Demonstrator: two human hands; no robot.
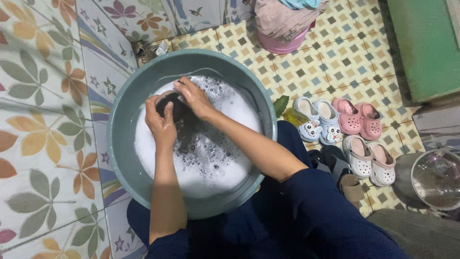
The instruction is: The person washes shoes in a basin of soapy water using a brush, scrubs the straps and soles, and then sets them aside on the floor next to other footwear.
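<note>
White suds cover most of the water in the grey-green basin (120, 144), and in the upper middle of it both hands work a dark wet cloth (181, 117). The left hand (160, 122) is closed on the near end of the cloth, fingers wrapped over it; the right hand (194, 96) is clamped on the far end, pressing down from above. The washing looks to be in mid-course, as far as I can judge: the cloth is soaked and soapy and the foam is thick, so the scrubbing is under way, while rinsing and wringing seem not yet done. The cloth is bunched into a lump between the hands, with a dark tail trailing down into the foam toward the person, so its long axis runs roughly from the far rim toward the body. Small clogs (345, 129) stand on the tiled floor (306, 62) well to the right.
</note>
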